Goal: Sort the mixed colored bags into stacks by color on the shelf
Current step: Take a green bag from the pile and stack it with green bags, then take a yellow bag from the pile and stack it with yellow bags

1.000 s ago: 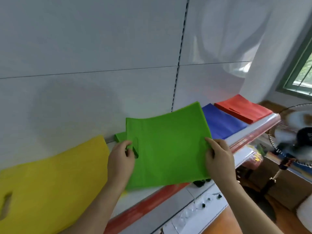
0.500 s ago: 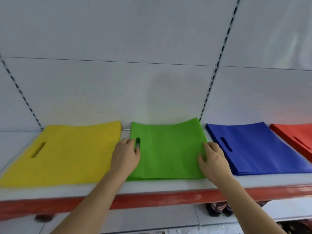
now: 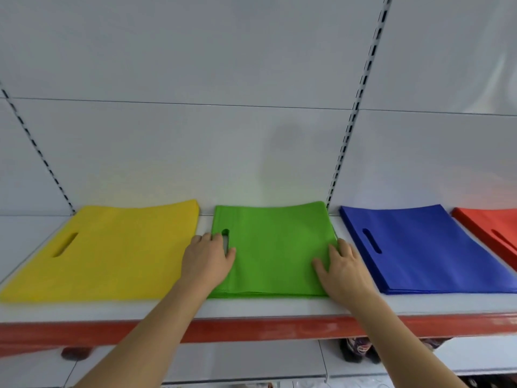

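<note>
Head view, shelf at chest level. Four flat stacks of bags lie in a row on the white shelf [image 3: 251, 308], which has a red front edge. From left to right: yellow stack [image 3: 117, 253], green stack [image 3: 272, 247], blue stack [image 3: 419, 247], red stack [image 3: 492, 228], the last cut off by the right frame edge. Stacks sit apart from each other, with narrow strips of white shelf between them. Each visible top bag has a slot handle near its left side.

Left hand [image 3: 208, 261] rests on the left edge of the green stack, over the handle slot; fingers lie fairly flat and relaxed, thumb on the green surface. Whether the fingertips hook into the slot, I cannot tell.

Right hand [image 3: 342, 271] presses on the right edge of the green stack, fingers spread and extended, nothing grasped.

The green stack lies flat, its back edge close to the white rear panel [image 3: 195, 149]. A slotted upright [image 3: 352, 121] runs down the panel behind the gap between green and blue.
</note>
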